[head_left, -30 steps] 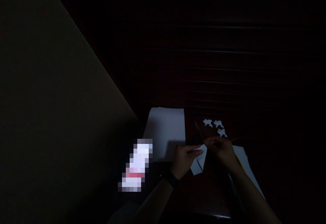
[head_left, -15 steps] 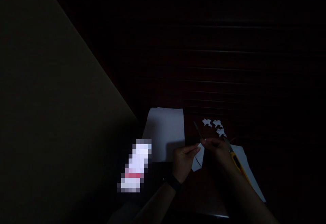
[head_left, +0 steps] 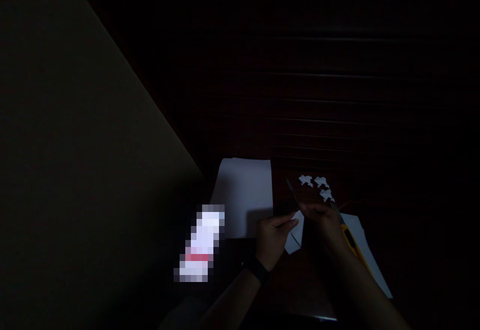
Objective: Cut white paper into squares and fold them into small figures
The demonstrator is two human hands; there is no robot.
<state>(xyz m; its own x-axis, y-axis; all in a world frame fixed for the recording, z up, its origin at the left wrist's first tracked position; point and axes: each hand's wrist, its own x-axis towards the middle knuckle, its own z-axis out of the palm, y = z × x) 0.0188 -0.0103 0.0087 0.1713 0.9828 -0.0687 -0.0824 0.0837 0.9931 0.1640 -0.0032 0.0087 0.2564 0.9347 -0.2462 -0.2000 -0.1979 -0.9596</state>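
My left hand (head_left: 273, 237), with a dark band on the wrist, pinches a small folded piece of white paper (head_left: 296, 236) between thumb and fingers. A slit-like fold line crosses the paper's lower part. At its upper corner my right hand (head_left: 324, 220) has closed fingers pressed on the paper; the fingertips are partly hidden in the dark. A thin dark tool (head_left: 291, 190) lies just beyond the fingertips, its near end hidden by my right hand. Several small folded paper figures (head_left: 305, 180) lie farther back on the dark table.
White paper sheets (head_left: 245, 185) lie to the left of my hands. A yellow utility knife (head_left: 350, 240) rests by more white paper (head_left: 369, 252) under and beside my right forearm. A bright, pixelated screen-like object (head_left: 200, 242) is at lower left, near a wall (head_left: 93, 120).
Both hands and the folded paper have shifted very slightly to the right in view. The grip on the paper looks nearly the same.
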